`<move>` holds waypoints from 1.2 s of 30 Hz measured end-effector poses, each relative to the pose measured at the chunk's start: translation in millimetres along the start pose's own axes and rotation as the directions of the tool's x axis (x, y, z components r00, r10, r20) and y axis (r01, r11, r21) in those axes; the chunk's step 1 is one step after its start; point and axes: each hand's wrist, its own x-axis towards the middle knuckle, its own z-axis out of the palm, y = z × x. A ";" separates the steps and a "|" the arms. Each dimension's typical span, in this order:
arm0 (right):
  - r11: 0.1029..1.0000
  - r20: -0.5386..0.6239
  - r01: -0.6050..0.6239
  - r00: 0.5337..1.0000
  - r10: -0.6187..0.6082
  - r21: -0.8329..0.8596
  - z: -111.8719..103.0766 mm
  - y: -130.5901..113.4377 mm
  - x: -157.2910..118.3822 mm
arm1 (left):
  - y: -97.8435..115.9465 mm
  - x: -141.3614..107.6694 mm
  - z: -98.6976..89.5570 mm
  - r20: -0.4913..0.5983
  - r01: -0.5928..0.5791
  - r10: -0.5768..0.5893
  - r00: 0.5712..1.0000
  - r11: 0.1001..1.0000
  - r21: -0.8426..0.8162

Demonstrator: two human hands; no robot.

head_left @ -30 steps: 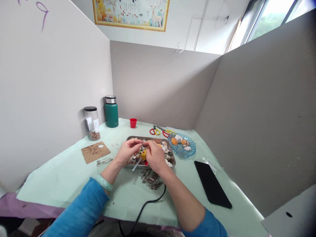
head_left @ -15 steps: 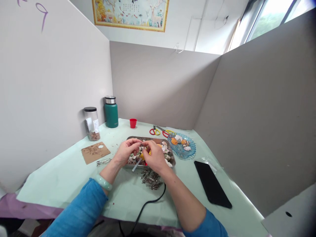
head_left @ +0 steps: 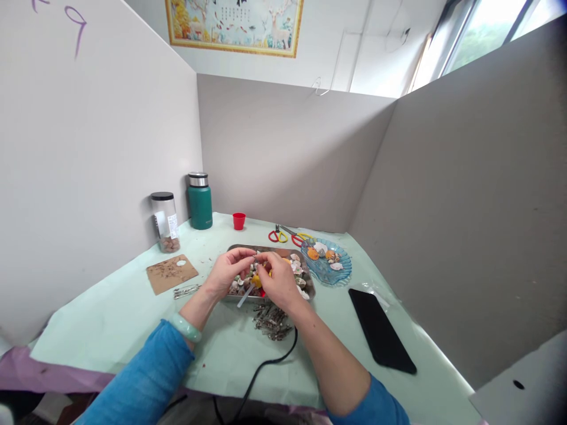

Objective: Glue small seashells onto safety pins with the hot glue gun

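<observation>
Left grip (head_left: 225, 273) and right grip (head_left: 280, 283) pinch a small item (head_left: 256, 258), indistinct; tray (head_left: 312, 285), part-hidden, and plate (head_left: 345, 260) hold shells (head_left: 296, 265); jar (head_left: 163, 208), brown pieces (head_left: 169, 244).

- Tray (head_left: 312, 288), centre: metal, dull sheen.
- Shells (head_left: 296, 265) inside: matt, rough.
- Clip heap (head_left: 272, 323), lower centre: bare metal, glinting.
- Plate (head_left: 319, 274), right of centre: translucent blue, glossy; glass or plastic unclear.
- Flask (head_left: 201, 208), left of centre: smooth green, shiny metal collar.
- Card (head_left: 163, 278), left: matt, cardboard-like.
- Sleeve (head_left: 142, 366), lower left: blue cloth, wrinkled.
- Bracelet (head_left: 186, 328): smooth, polished.
</observation>
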 end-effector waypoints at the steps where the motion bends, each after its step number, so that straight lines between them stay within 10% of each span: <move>1: 1.000 0.000 -0.001 1.000 0.001 -0.001 0.0 0.3 0.1 | 0.2 -0.1 0.1 0.002 -0.002 0.002 1.000 1.000 -0.003; 36: 0.995 -0.023 -0.038 0.999 0.041 0.096 0.4 5.0 3.4 | -3.0 1.4 1.4 0.018 -0.060 0.058 0.998 0.994 0.094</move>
